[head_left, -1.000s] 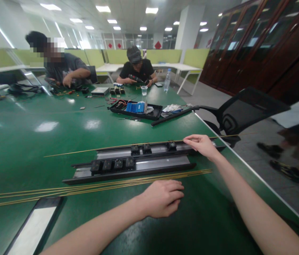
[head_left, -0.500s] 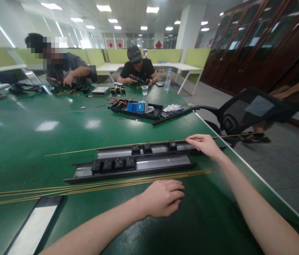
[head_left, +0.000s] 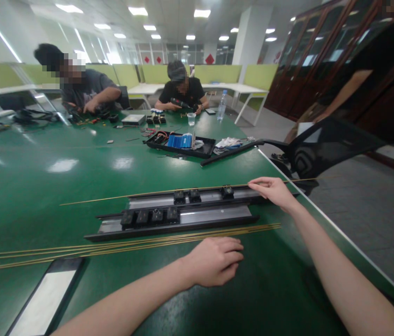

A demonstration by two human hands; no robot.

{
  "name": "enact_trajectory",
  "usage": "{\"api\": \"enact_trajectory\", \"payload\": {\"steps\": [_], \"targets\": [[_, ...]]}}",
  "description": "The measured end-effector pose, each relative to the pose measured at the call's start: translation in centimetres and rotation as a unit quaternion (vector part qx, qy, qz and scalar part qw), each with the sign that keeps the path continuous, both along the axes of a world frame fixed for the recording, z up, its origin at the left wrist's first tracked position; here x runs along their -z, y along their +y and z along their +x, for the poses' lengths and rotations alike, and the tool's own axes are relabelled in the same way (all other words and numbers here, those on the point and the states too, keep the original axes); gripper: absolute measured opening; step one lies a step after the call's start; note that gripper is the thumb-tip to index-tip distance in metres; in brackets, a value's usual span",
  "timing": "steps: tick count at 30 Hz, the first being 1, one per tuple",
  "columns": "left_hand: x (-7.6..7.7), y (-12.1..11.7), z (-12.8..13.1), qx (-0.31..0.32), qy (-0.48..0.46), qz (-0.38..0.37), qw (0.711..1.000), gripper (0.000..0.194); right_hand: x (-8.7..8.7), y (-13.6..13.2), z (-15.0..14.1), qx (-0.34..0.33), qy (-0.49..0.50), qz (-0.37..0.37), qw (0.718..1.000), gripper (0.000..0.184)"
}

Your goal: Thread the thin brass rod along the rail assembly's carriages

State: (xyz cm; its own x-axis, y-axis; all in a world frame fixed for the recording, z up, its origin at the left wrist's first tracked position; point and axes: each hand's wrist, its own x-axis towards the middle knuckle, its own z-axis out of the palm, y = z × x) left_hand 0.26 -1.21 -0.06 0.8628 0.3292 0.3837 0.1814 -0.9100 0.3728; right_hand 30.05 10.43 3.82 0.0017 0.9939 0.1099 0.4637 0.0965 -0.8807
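Note:
Between the fingertips of my right hand (head_left: pixel 272 192) is a long thin brass rod (head_left: pixel 120 198), pinched at the far rail's right part. The rod runs along the back edge of the far black rail (head_left: pixel 207 195) and past the table's right edge. Several small black blocks (head_left: pixel 194 195) sit on that rail's grey channel. In front lies the near rail (head_left: pixel 214 214), with more black blocks (head_left: pixel 157 215) grouped at its left. My left hand (head_left: pixel 217 261) rests on the green table, empty, fingers loosely apart. Just beyond it lie several loose brass rods (head_left: pixel 120 246).
A phone-like device (head_left: pixel 48 294) lies at the front left. Farther back are a black tray (head_left: pixel 202 148) with blue items, white gloves (head_left: pixel 230 143) and a water bottle (head_left: pixel 221 106). A mesh chair (head_left: pixel 326 144) touches the right side. Two people sit across; another stands right.
A standing person on the right has come further into view, and the chair has turned. My right hand and the rod appear slightly to the right; my left hand is still.

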Motion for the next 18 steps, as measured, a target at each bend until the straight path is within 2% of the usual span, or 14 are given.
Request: {"api": "enact_trajectory", "payload": {"steps": [11, 18], "targets": [[-0.1, 0.0, 0.0, -0.002, 0.004, -0.002, 1.0, 0.028, -0.4, -0.3, 1.0, 0.019, -0.013, 0.008, 1.0, 0.06], [0.0, 0.1, 0.0, 0.0, 0.008, -0.002, 1.0, 0.029, -0.7, -0.4, 1.8, 0.035, -0.023, 0.005, 0.999, 0.057]]}}
